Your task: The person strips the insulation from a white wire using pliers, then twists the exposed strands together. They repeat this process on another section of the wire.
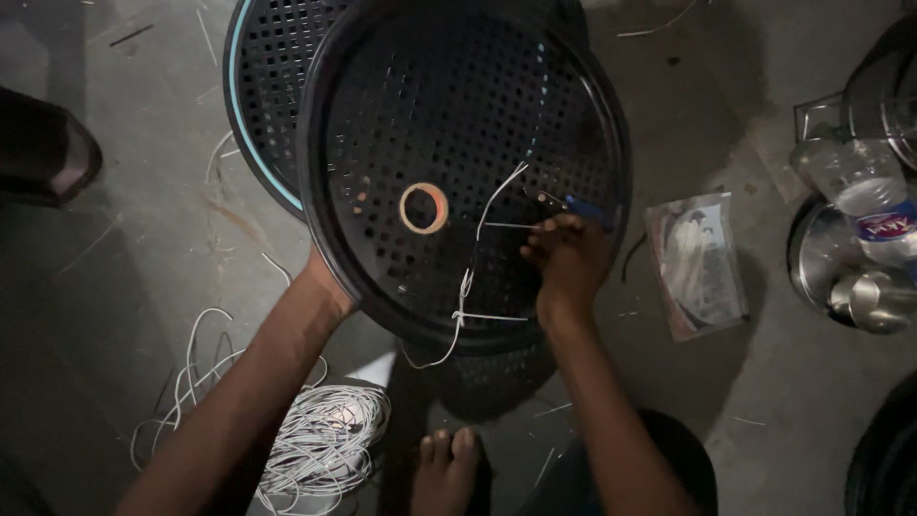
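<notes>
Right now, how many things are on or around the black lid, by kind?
Perforated lids: 2, the second lying under the first
Tape roll: 1
Wire strand on the lid: 1
Wire coil: 1
Blue-handled tool: 1
Plastic packet: 1
Clear bottle: 1
Total: 8
The right hand rests on the lid by the tool; the left hand is mostly hidden under the rim.

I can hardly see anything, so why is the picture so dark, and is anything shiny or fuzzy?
Head view: dim light, with corners fading to black; the black perforated tray shows only faint rim gleams; the white wire coil and steel pots catch the most light; the right hand looks slightly soft, its tool hard to make out.
</notes>
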